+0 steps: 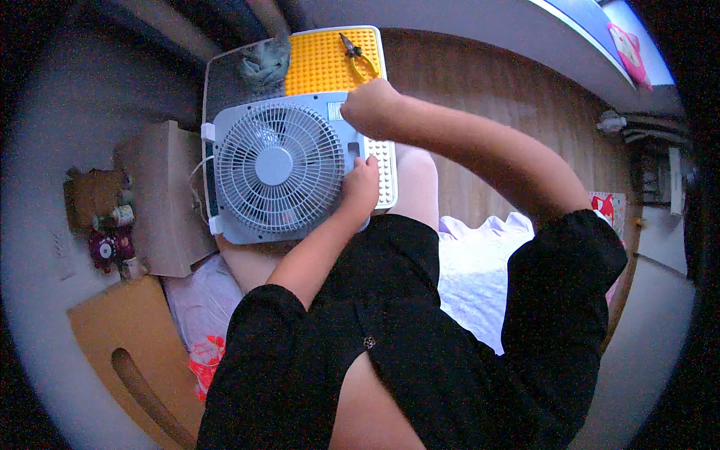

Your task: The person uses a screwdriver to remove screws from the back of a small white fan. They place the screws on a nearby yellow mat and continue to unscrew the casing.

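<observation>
A light grey-blue box fan with a round grille lies face up on a small table with a studded building-brick top. My left hand is closed on the fan's edge by its handle slot, thumb and fingertips near the slot. At the fan's far right corner my right hand is closed in a fist; what is inside it, if anything, is hidden by the hand. Just beyond that fist, pliers with yellow handles rest on the yellow studded plate.
A crumpled grey-green cloth or bag lies on the table's dark far left part. White studs show along the right edge. A white cord runs beside the fan. A pale cabinet stands left; wooden floor stretches right.
</observation>
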The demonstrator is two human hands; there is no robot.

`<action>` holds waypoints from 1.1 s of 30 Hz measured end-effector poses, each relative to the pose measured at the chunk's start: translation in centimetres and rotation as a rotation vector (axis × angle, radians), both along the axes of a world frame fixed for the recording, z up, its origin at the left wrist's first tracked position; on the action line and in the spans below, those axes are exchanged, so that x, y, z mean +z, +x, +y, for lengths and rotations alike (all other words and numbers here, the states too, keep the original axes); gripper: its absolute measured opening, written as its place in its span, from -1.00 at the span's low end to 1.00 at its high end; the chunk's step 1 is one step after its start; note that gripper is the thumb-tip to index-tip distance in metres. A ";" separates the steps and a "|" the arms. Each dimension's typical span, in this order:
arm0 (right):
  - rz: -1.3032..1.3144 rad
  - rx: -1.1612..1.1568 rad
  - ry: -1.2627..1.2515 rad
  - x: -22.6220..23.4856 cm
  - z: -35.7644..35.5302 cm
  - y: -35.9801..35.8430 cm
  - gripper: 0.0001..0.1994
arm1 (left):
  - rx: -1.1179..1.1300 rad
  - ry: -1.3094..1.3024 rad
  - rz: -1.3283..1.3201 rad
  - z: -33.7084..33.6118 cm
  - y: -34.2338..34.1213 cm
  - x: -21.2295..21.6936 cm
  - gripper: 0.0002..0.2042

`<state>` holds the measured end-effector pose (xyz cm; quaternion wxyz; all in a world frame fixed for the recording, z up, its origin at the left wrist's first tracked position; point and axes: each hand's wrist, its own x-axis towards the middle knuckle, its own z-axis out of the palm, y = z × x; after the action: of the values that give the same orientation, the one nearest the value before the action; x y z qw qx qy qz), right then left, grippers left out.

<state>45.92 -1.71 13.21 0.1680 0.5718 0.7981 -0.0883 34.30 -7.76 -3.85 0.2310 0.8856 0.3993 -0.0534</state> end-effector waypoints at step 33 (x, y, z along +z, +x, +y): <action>1.646 -1.542 0.061 -5.9 -31.0 0.6 -0.75 | 0.797 -1.841 -0.821 -8.4 -11.1 3.2 -0.80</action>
<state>46.57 -32.67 7.34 -0.5226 0.6837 0.1018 -0.4991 23.18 -16.11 -0.66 0.9238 0.1292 0.3574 0.0471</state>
